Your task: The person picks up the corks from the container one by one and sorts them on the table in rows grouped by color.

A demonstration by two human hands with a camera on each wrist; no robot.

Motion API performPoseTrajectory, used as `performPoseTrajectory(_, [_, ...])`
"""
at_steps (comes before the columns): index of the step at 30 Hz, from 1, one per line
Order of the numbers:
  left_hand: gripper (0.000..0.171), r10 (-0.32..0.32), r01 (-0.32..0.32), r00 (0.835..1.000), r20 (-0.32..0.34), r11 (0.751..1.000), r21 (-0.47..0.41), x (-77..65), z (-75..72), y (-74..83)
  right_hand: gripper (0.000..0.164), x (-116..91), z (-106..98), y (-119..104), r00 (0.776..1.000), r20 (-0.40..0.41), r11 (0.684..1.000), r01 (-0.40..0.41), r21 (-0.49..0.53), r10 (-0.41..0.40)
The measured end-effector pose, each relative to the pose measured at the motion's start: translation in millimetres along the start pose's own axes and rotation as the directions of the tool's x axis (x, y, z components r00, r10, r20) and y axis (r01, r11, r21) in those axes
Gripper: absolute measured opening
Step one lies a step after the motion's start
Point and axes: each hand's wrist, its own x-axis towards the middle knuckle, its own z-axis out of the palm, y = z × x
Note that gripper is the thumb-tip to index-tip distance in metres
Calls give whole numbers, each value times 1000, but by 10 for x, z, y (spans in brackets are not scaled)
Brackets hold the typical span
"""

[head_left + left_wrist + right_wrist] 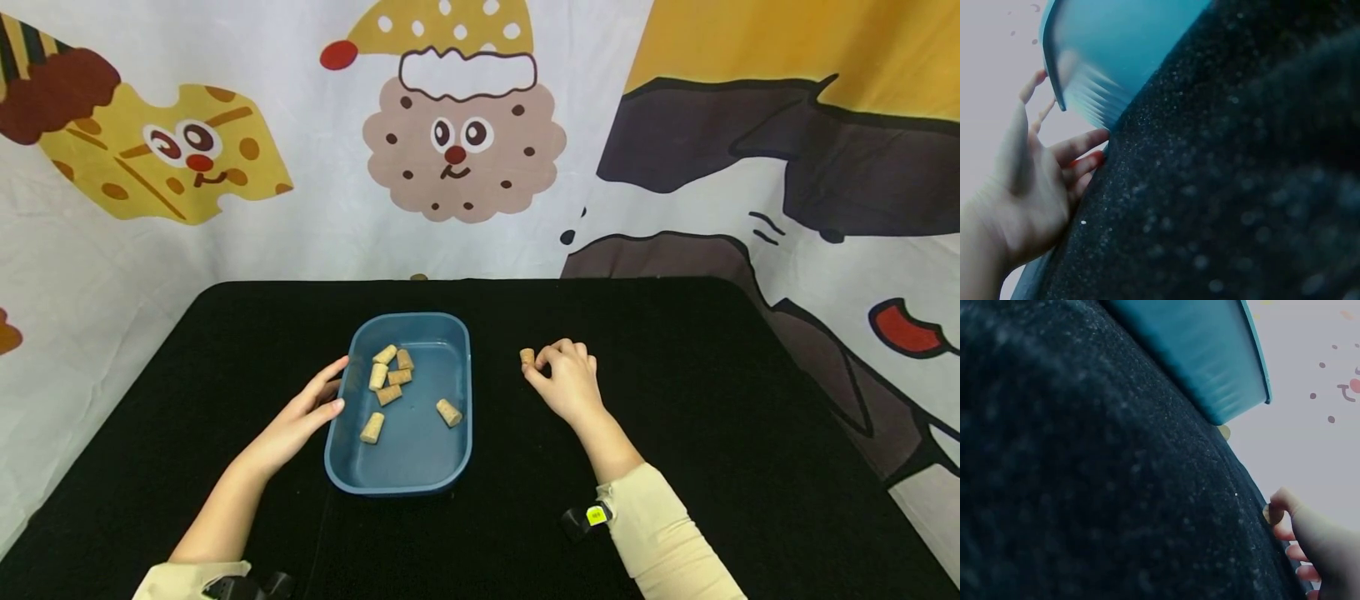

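A blue rectangular bin stands on the black cloth, with several tapered corks lying loose inside, most of them bunched toward its left side. My left hand rests against the bin's left side, thumb and fingers spread along the rim. From the left wrist view, the fingers reach low along the bin's ribbed outer wall. To the right of the bin, my right hand pinches a single cork between thumb and fingertips. In the right wrist view this cork appears close over the cloth.
Black cloth covers the table around the bin. Behind the table hangs a white curtain with cartoon food prints. Both wrists carry small dark devices, the right one with a yellow-green display.
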Motion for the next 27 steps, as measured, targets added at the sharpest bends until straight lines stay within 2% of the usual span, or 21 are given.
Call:
performPoseTrajectory(9, [61, 7, -7, 1000, -3, 1000, 0, 2, 3, -4, 27, 7, -8, 12, 1000, 11, 1000, -16, -5, 16])
performPoseTrajectory(15, [62, -3, 3, 1000, -2, 1000, 3, 0, 2, 1, 29, 8, -56, -43, 999, -41, 999, -7, 35, 9])
performPoseTrajectory(22, [62, -10, 10, 1000, -5, 1000, 9, 0, 2, 9, 21, 8, -118, -181, 989, -134, 983, 82, 166, -60])
performPoseTrajectory(27, [63, -12, 12, 1000, -3, 1000, 15, 9, 7, 14, 16, 4, -168, -301, 969, -200, 963, 184, 197, -144])
